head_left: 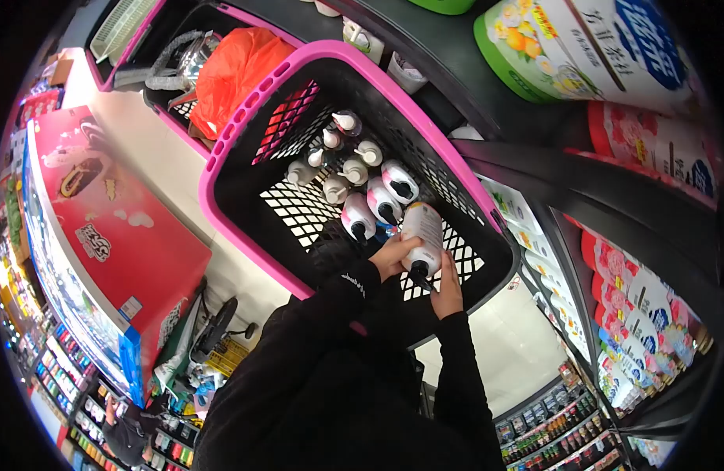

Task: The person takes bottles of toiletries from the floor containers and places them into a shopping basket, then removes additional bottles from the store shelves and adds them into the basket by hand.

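A white pump bottle [426, 229] with a black pump top and printed text on its side is in both my hands, over a black mesh basket with a pink rim [214, 169]. My left hand [395, 256] wraps its fingers round one side near the neck. My right hand [448, 289] closes on the other side, by the pump. Inside the basket, several white bottles with white or grey pump tops [355, 169] stand together. Closer to my hands are 3 white-and-pink bottles with black pumps [382, 201]. A small blue item [386, 231] is partly hidden beside my left hand.
Shelves of bottles [629, 290] run along the right, with large jugs [590, 51] at the upper right. Behind the basket stands another basket with a red plastic bag [238, 77]. A red freezer cabinet [118, 228] is on the left. Another person [128, 432] is at lower left.
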Demonstrator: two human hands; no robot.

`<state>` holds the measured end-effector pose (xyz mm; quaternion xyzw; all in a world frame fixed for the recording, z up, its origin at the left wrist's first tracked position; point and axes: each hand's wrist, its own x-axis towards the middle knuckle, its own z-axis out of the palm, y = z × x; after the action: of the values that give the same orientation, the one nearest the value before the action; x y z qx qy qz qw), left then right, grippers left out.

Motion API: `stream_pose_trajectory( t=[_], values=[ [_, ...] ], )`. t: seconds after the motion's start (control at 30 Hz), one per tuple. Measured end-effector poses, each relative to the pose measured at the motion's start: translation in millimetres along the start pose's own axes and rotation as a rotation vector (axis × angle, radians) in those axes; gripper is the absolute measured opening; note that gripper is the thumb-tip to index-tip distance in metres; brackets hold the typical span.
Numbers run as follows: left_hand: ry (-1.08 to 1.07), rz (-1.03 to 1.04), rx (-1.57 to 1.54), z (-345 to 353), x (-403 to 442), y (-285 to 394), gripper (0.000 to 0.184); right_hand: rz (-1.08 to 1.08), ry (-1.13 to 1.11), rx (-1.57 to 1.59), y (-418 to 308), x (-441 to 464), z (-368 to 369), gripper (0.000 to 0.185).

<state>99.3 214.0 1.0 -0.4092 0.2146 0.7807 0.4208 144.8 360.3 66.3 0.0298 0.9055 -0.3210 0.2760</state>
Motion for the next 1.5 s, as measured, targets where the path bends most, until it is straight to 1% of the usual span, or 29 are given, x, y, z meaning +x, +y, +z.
stream_pose_trajectory(
  t=[0.03,0.1,0.13,0.17,0.23,0.3,0.37,0.4,0.43,0.5,0.53,0.57,0.63,0.67,0.7,0.73,0.77,0.8,0.9,0.97,1.03,1.07,1.1,1.17,1.2,1.33,1.4,1.43,1.5],
  values=[
    [0.0,0.002,-0.012,-2.6,6.4,-0.9,0.049,0.037,0.014,0.027,-4.8,0.5,-6.8,0.07],
    [0.002,0.057,0.115,-9.4,22.5,-5.3,0.053,-0.009,0.036,0.001,-1.1,2.8,-12.3,0.065],
    [0.031,0.152,0.137,-21.2,44.0,-20.8,0.054,-0.013,0.044,0.011,-2.9,3.9,-14.0,0.058],
    [0.031,0.154,0.122,-16.9,48.3,-23.4,0.054,-0.016,0.033,0.002,-1.4,5.5,-11.9,0.058],
    [0.326,0.154,0.265,-9.3,54.5,-25.0,0.051,-0.036,-0.009,0.002,4.9,9.2,-3.3,0.056],
    [0.336,0.122,0.258,-6.3,57.6,-21.4,0.052,0.002,-0.168,-0.004,13.3,15.7,6.7,0.052],
    [0.273,0.181,0.248,-24.8,88.4,-36.1,0.053,-0.001,-0.196,-0.029,15.8,21.8,16.8,0.056],
    [0.27,0.167,0.295,-39.2,107.5,-44.5,0.073,0.027,-0.211,-0.024,16.3,26.5,19.4,0.057],
    [0.269,0.162,0.289,-34.9,105.6,-40.9,0.073,0.055,-0.226,-0.021,16.2,31.9,21.1,0.058],
    [0.354,0.187,0.372,-22.1,95.8,-29.3,0.056,0.063,-0.205,-0.081,16.3,42.0,25.8,0.06],
    [0.29,0.165,0.411,-27.1,101.8,-27.6,0.061,0.089,-0.209,-0.102,18.6,46.1,30.4,0.061],
    [0.289,0.163,0.402,-32.5,115.5,-36.5,0.061,0.114,-0.213,-0.124,21.5,50.1,35.0,0.061],
    [0.425,0.383,0.481,-33.8,131.1,-46.5,0.061,0.093,-0.215,-0.219,24.3,57.4,40.5,0.059],
    [0.39,0.327,0.446,-33.0,132.9,-44.8,0.061,0.117,-0.238,-0.228,24.5,61.2,40.8,0.058],
    [0.389,0.323,0.439,-31.9,134.6,-43.4,0.061,0.141,-0.261,-0.237,24.8,64.1,40.7,0.057],
    [0.362,0.333,0.445,-31.2,136.6,-42.8,0.062,0.125,-0.223,-0.275,29.5,64.8,45.4,0.056],
    [0.337,0.342,0.451,-29.2,137.2,-40.8,0.062,0.119,-0.215,-0.213,34.8,65.0,49.0,0.056],
    [0.291,0.308,0.329,-32.4,144.9,-41.7,0.065,0.129,-0.228,-0.208,40.2,65.5,51.7,0.057],
    [0.33,0.274,0.36,-32.6,155.0,-38.5,0.065,0.136,-0.253,-0.208,45.0,70.8,54.2,0.058],
    [0.378,0.299,0.39,-31.1,158.9,-34.9,0.066,0.134,-0.26,-0.21,46.2,74.7,55.1,0.059],
    [0.408,0.311,0.473,-28.8,159.7,-28.3,0.07,0.103,-0.194,-0.237,48.6,77.5,55.2,0.057],
    [0.409,0.271,0.464,-26.5,158.1,-24.9,0.076,0.087,-0.185,-0.228,52.5,79.3,56.1,0.057],
    [0.408,0.265,0.463,-24.3,158.1,-21.3,0.076,0.064,-0.164,-0.241,55.9,79.9,57.1,0.058],
    [0.389,0.201,0.328,-23.2,164.4,-18.7,0.072,0.064,-0.134,-0.258,52.0,83.3,56.6,0.06],
    [0.438,0.236,0.289,-19.2,166.0,-21.1,0.069,0.066,-0.133,-0.257,50.8,86.2,56.0,0.06],
    [0.43,0.262,0.264,-23.2,181.8,-23.2,0.062,0.087,-0.089,-0.256,51.8,95.1,49.5,0.058],
    [0.352,0.298,0.154,-28.9,194.2,-30.9,0.055,0.097,-0.078,-0.258,57.0,98.7,50.2,0.061],
    [0.353,0.293,0.159,-28.8,192.6,-32.6,0.055,0.103,-0.078,-0.254,54.9,98.7,50.3,0.061],
    [0.347,0.386,0.091,-30.1,189.1,-31.7,0.046,0.11,-0.089,-0.255,49.1,100.1,50.8,0.063]
  ],
)
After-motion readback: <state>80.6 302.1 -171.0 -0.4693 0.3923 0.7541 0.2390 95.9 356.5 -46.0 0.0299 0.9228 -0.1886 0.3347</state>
